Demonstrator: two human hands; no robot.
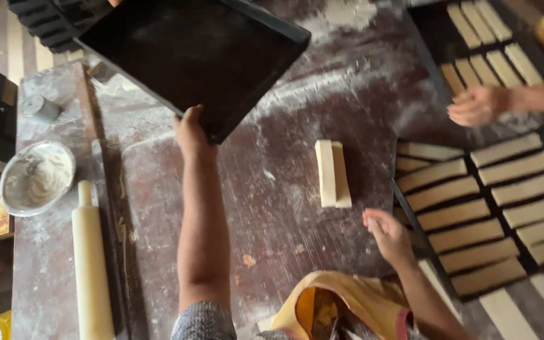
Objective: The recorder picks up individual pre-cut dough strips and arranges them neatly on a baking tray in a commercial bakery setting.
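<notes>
Black baking tray (190, 50), tilted at twelve o'clock, is clamped in the left hand (191, 133) grip by its near edge above the floury tabletop (272, 201), while the right hand (386, 234) hovers with fingers apart beside the full dough-strip tray (404, 208) at three o'clock.

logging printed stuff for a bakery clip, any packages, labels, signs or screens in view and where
None show: no package, label, sign or screen.
The left hand holds a bare black tray; the right hand hovers by dough strips on the floured table.

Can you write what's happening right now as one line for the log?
left hand: gripping black tray edge, lifted | right hand: open, empty, beside full tray | dough strips: on floured table
</notes>
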